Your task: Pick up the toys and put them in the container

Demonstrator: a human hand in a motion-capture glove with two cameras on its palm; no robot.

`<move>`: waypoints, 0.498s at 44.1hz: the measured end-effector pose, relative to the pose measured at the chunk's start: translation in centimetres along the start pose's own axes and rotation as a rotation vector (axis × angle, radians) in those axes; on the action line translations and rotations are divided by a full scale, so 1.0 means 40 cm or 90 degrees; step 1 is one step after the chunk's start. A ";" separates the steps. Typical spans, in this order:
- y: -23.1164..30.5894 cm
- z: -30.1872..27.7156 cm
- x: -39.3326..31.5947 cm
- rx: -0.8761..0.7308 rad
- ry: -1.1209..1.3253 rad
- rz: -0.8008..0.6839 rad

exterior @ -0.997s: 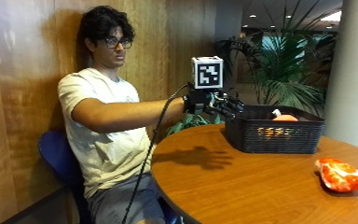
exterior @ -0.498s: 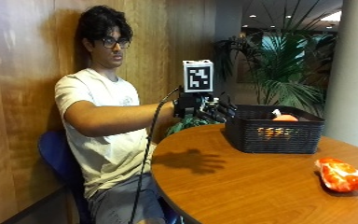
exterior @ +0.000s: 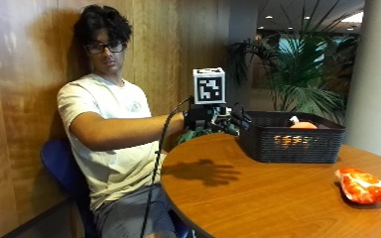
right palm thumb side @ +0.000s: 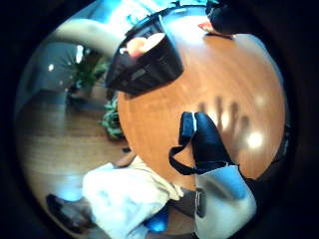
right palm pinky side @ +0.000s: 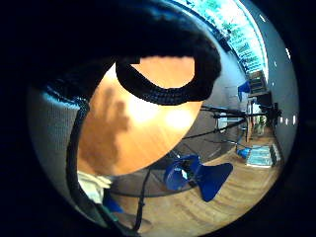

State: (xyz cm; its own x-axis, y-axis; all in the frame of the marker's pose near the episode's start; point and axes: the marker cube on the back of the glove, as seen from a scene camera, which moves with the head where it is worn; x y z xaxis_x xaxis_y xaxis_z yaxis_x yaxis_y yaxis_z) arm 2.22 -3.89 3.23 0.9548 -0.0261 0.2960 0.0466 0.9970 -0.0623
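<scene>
While the right hand (exterior: pixel 220 121) hovers over the table (exterior: pixel 276 198) w/ fingers spread, apparently holding nothing, an orange toy (exterior: pixel 362 186) lies near the basket (exterior: pixel 289 141).

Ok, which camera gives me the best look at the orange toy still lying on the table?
The outside view: the orange toy lies in full sight on the round table, apart from the black basket. The thumb side palm view shows only a sliver of it at the table's far edge, partly hidden by a dark shape. The little finger side view misses it.
</scene>
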 end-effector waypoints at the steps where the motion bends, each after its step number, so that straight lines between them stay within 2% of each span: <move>1: -0.001 0.002 0.000 -0.003 -0.001 -0.001; 14: 0.001 -0.002 0.026 0.005 0.059 0.021; 22: 0.010 -0.027 0.016 0.015 0.012 -0.008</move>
State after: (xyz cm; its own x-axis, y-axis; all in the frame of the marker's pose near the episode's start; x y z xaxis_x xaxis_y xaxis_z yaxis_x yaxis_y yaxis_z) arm 3.16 -3.57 2.36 0.9597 -0.0397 0.2782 0.0520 0.9980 -0.0368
